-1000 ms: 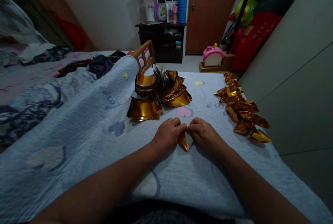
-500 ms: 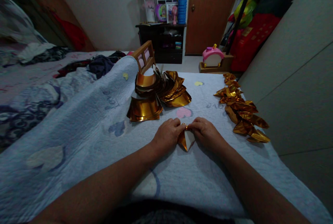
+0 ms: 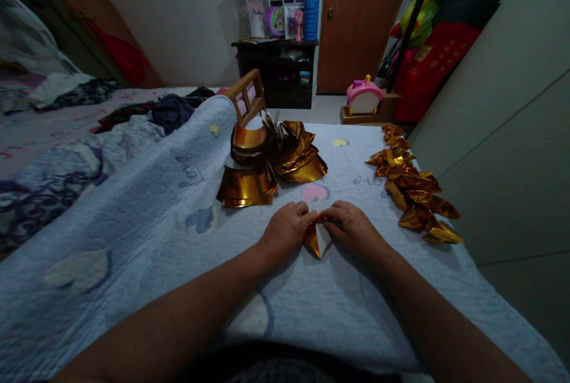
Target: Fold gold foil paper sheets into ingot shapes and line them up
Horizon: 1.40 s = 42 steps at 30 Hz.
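Observation:
Between my hands a partly folded sheet of gold foil paper (image 3: 313, 241) rests on the quilt, gold on its left side and white on its right, narrowing to a point towards me. My left hand (image 3: 287, 227) pinches its upper left edge. The fingers of my right hand (image 3: 351, 222) are closed on the upper right edge, the fingertips of both hands nearly meeting. Beyond them lie fanned stacks of flat gold foil sheets (image 3: 249, 184). Folded gold foil pieces (image 3: 412, 184) form a row along the right edge.
A pale blue quilt (image 3: 178, 276) with heart patterns covers the surface and rises on the left. Behind the stacks stands a small wooden chair back (image 3: 246, 95). Farther off are a dark cabinet (image 3: 274, 74), a door (image 3: 363, 21) and a pink toy case (image 3: 364, 98).
My right fingers have shifted slightly left and inward over the top of the foil paper, covering more of its white side. The stacks and folded pieces stay put.

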Available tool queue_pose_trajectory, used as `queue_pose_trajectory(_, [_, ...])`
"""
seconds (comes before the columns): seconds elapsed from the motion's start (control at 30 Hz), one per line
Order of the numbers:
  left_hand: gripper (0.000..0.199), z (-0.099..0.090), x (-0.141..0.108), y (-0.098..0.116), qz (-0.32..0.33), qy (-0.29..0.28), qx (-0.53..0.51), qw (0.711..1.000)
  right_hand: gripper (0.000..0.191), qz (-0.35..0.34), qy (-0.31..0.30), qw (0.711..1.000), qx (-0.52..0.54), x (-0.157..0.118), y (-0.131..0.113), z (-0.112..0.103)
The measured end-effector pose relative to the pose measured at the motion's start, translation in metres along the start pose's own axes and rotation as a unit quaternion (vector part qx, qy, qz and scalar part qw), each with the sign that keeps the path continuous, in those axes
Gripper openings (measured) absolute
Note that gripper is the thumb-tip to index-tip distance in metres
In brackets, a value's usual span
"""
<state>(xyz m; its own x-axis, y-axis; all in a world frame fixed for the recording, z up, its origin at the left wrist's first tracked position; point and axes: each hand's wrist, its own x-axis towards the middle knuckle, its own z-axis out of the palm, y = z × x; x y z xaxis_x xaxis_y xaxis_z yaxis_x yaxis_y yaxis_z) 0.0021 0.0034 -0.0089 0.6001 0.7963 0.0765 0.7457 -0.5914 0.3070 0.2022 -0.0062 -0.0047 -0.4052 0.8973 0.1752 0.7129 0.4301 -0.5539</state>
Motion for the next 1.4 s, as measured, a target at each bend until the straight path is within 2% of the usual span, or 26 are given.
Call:
queue_pose_trajectory(0.23, [0.030,0.000,0.000,0.000,0.004,0.013,0.004,1.000,0.019,-0.001,0.021,1.000,-0.009,0.000,0.002,0.006])
queue_pose_trajectory(0.67, [0.029,-0.001,0.001,0.002,0.007,0.004,0.022,1.000,0.019,-0.053,0.049,0.997,-0.035,0.001,0.005,0.011])
queue_pose_trajectory(1.1, [0.030,-0.003,0.001,0.003,0.006,0.006,0.004,1.000,0.025,-0.068,0.038,0.996,-0.050,0.000,0.003,0.010])
queue_pose_trajectory(1.4, [0.029,-0.004,0.001,0.005,-0.002,-0.014,0.024,1.000,0.024,-0.062,0.030,0.995,-0.073,0.000,0.001,0.010])
